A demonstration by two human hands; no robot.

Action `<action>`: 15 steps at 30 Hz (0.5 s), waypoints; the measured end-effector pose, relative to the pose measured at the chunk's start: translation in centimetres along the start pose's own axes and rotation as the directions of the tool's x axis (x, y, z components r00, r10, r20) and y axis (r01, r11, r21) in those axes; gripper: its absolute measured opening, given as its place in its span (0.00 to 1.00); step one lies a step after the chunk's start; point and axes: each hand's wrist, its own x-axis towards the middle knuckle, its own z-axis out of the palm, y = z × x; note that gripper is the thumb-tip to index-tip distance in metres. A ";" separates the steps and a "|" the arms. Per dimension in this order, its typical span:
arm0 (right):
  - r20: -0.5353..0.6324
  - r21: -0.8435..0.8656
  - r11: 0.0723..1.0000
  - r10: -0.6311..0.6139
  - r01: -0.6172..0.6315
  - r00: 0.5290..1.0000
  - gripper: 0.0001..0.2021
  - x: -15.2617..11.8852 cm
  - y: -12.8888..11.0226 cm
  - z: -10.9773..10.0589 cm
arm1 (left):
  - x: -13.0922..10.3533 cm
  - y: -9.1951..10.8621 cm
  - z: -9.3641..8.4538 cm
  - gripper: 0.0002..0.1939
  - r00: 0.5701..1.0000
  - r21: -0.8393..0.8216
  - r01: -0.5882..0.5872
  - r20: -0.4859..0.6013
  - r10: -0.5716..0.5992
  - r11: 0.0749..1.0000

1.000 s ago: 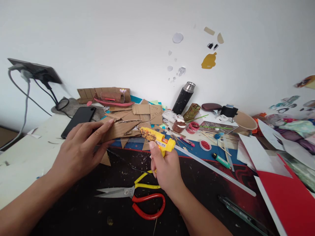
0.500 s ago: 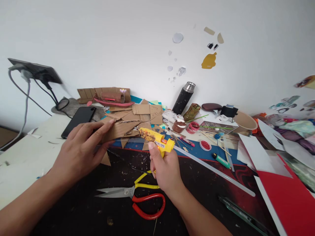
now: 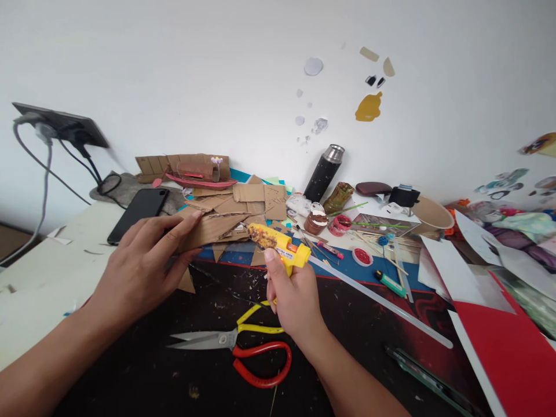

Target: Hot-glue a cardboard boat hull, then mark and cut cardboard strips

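Between the fingers and thumb of my left hand (image 3: 141,263) is a cut piece of brown cardboard (image 3: 211,227), tilted so that its corrugated edge shows. My right hand (image 3: 295,295) is wrapped round a yellow hot glue gun (image 3: 278,244), its stained nozzle end pointing left toward the cardboard but apart from it. A long clear glue stick (image 3: 382,301) sticks out of the gun's back to the lower right. Below my hands lie scissors (image 3: 230,341) with one red and one yellow handle, blades parted, on the dark mat.
Cardboard scraps (image 3: 254,197) and a model boat (image 3: 202,176) lie along the wall. A phone (image 3: 139,214) is at the left. A black flask (image 3: 324,174), paint pots (image 3: 316,220) and a green cutter (image 3: 391,285) stand or lie behind the gun. Red card (image 3: 499,347) covers the right side.
My right hand has shifted the glue gun slightly to the right, a little farther from the cardboard. My left hand and the cardboard have stayed in place.
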 end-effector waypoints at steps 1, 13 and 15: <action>0.001 0.000 1.000 0.004 -0.004 1.000 0.26 0.0 -0.1 -0.1 | 0.0 0.0 0.0 0.50 1.000 -0.001 0.000 -0.001 0.000 1.000; 0.010 0.014 1.000 0.010 -0.010 1.000 0.25 -0.3 -0.2 0.2 | 0.2 0.0 0.1 0.49 1.000 0.013 -0.008 -0.014 0.008 1.000; 0.012 0.018 1.000 0.005 -0.005 1.000 0.25 -0.3 -0.1 0.3 | 0.2 0.1 0.1 0.48 1.000 0.013 -0.004 -0.014 0.004 1.000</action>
